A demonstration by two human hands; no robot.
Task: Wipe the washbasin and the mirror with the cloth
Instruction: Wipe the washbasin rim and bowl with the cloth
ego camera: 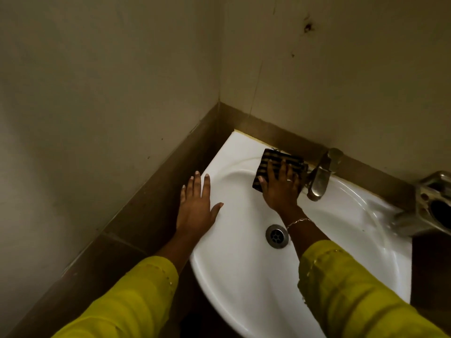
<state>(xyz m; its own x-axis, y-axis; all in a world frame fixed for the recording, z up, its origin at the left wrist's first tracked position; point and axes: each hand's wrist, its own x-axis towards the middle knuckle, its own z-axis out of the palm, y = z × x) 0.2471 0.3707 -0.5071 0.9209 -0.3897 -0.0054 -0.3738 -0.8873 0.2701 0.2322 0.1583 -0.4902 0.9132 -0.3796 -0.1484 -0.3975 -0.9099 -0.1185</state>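
Note:
A white washbasin (234, 269) is fixed in a wall corner. A dark folded cloth (269, 158) with pale stripes lies on the basin's back ledge, just left of the tap. My right hand (280, 189) presses flat on the cloth, fingers spread over it. My left hand (196, 206) rests flat on the basin's left rim with fingers apart and holds nothing. No mirror is in view.
A metal tap (319, 176) stands at the back of the basin, right beside the cloth. A drain (277, 235) sits in the bowl. A second metal fitting (432, 203) juts in at the right edge. Brown tiles (156, 191) run along both walls.

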